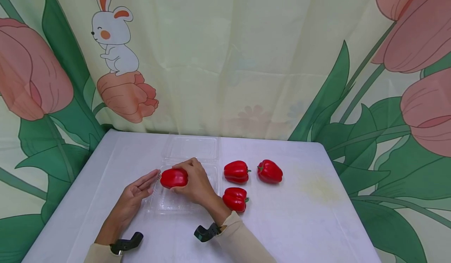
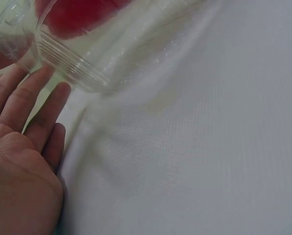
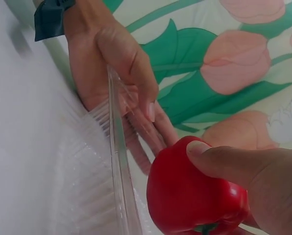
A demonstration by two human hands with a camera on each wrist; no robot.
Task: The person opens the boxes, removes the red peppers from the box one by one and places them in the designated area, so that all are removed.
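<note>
My right hand (image 1: 198,181) grips a red bell pepper (image 1: 174,178) over the left part of a clear plastic clamshell box (image 1: 176,206). In the right wrist view the thumb presses on the side of the pepper (image 3: 185,191), its green stem end toward the bottom. My left hand (image 1: 133,196) is at the box's left side, fingers straight and palm turned toward the box. In the left wrist view the fingertips of the left hand (image 2: 26,127) reach the ridged clear wall of the box (image 2: 70,61), with red showing behind the plastic.
Three more red bell peppers lie right of the box: one close beside it (image 1: 236,172), one farther right (image 1: 269,172), one nearer the front (image 1: 235,199). The clear lid (image 1: 192,147) lies folded back toward the curtain (image 1: 225,59). A white cloth covers the table (image 1: 299,224).
</note>
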